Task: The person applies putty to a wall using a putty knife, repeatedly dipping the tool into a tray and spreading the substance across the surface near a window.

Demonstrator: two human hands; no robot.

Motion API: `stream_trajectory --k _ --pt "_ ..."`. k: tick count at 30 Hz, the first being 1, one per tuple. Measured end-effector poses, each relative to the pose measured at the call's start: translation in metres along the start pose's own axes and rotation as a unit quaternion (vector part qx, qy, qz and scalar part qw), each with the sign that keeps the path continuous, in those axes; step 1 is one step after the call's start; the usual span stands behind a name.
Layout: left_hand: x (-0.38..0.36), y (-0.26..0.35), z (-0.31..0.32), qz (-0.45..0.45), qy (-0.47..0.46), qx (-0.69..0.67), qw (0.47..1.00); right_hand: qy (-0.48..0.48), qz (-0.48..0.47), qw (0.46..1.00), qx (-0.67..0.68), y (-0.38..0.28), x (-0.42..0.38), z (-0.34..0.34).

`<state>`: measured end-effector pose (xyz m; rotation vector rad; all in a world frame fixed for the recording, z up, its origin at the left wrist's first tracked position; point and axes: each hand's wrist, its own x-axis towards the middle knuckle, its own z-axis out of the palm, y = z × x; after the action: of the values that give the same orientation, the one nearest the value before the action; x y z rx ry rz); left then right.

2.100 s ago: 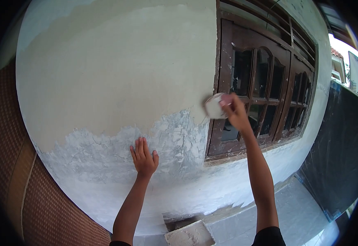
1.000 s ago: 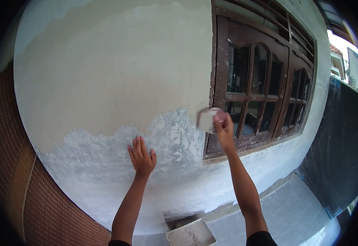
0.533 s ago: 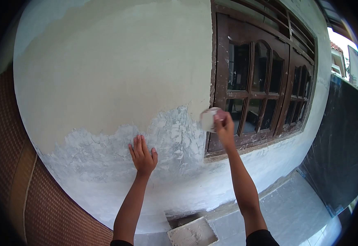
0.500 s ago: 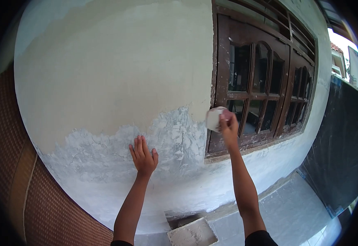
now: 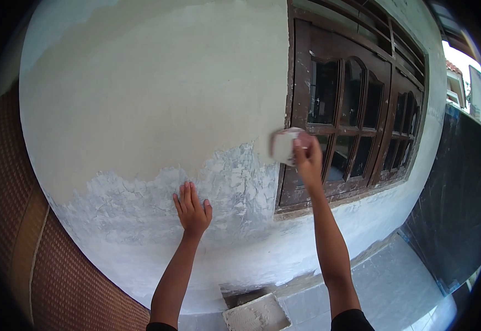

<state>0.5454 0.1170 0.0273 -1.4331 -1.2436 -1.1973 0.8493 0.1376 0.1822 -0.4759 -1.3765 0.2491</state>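
Note:
My left hand (image 5: 193, 209) lies flat with fingers spread on a rough, grey-white patch (image 5: 135, 207) of the wall (image 5: 169, 99). Held in my right hand (image 5: 309, 157) is a round, pale piece with a reddish rim (image 5: 286, 148), which looks like sandpaper or a pad but is slightly blurred. It is at the wall's edge, beside the left side of the brown window frame (image 5: 301, 94). My right fingers are closed round its right side.
A tray (image 5: 258, 314) with pale, dusty contents sits at the wall's base on the grey ledge (image 5: 362, 292). Woven panels (image 5: 80, 276) stand on the left. On the right is a large dark sheet (image 5: 453, 193).
My right hand and the round piece have moved slightly up, the piece also a little to the left. My left hand has stayed in place on the wall.

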Motion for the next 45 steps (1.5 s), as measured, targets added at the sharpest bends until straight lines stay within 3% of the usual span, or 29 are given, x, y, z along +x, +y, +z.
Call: stream_trajectory --k 1,4,6,9,11,13,14,16,19,20,21,23,24,26,30,33,34,39,42,45 --pt "0.000 0.001 0.000 0.001 0.002 0.000 1.000 -0.049 0.038 0.997 -0.053 0.002 -0.001 0.004" --pt "0.000 -0.001 0.000 0.001 -0.005 -0.001 1.000 -0.054 -0.007 0.984 -0.167 0.017 0.006 0.000" --pt "-0.002 -0.001 -0.001 0.001 -0.014 -0.006 1.000 0.048 0.019 0.999 -0.007 0.015 0.015 -0.012" --pt "0.000 0.000 0.000 0.002 -0.020 -0.009 1.000 0.072 0.052 0.994 0.057 0.004 0.014 -0.011" --pt "0.000 0.000 0.000 0.006 -0.021 -0.009 1.000 0.000 0.016 1.000 -0.002 0.006 0.008 0.004" --pt "0.001 -0.001 -0.001 0.013 -0.012 -0.009 1.000 -0.020 -0.010 0.988 -0.150 0.007 0.006 0.006" --pt "0.000 -0.001 -0.001 0.014 -0.013 -0.009 1.000 -0.019 -0.009 0.988 -0.150 0.009 0.006 0.001" --pt "0.000 -0.001 0.000 0.010 -0.013 -0.011 1.000 0.070 0.063 0.996 0.006 0.015 0.009 -0.013" --pt "-0.001 -0.001 0.001 0.008 -0.014 -0.005 1.000 0.079 0.073 0.989 0.098 0.002 0.007 -0.008" --pt "0.000 0.000 0.001 0.009 -0.014 -0.006 1.000 0.051 0.030 0.995 0.077 0.005 0.006 -0.002" --pt "0.000 0.000 0.000 0.011 -0.011 -0.006 1.000 0.007 0.032 0.999 0.043 0.007 0.005 0.003" --pt "0.000 0.000 0.000 0.014 -0.010 -0.006 1.000 -0.044 0.043 0.987 -0.148 0.006 0.005 0.003" --pt "0.000 0.000 -0.001 0.016 -0.010 -0.005 1.000 -0.043 0.046 0.987 -0.148 0.012 0.004 -0.002" --pt "0.000 -0.001 -0.001 0.016 -0.005 -0.002 1.000 0.054 0.083 0.995 0.008 0.022 0.008 -0.014" --pt "-0.001 0.001 0.001 0.005 -0.003 0.001 1.000 0.071 0.089 0.985 0.132 0.012 0.008 -0.013" --pt "-0.001 0.001 0.000 0.001 0.000 0.003 1.000 0.015 0.087 0.989 0.121 0.013 0.005 0.008" --pt "0.000 0.000 0.000 0.001 0.000 0.002 1.000 0.005 0.070 0.997 0.013 0.034 0.008 0.004" --pt "0.000 0.000 0.001 -0.004 0.003 0.003 1.000 0.098 0.089 0.983 0.128 0.016 0.006 -0.006" --pt "0.000 0.000 0.002 0.001 0.002 0.004 1.000 0.014 0.031 0.998 0.049 0.003 0.005 0.013" --pt "0.000 0.001 0.000 0.006 0.001 0.001 1.000 -0.042 0.011 0.984 -0.173 0.004 0.007 0.018"
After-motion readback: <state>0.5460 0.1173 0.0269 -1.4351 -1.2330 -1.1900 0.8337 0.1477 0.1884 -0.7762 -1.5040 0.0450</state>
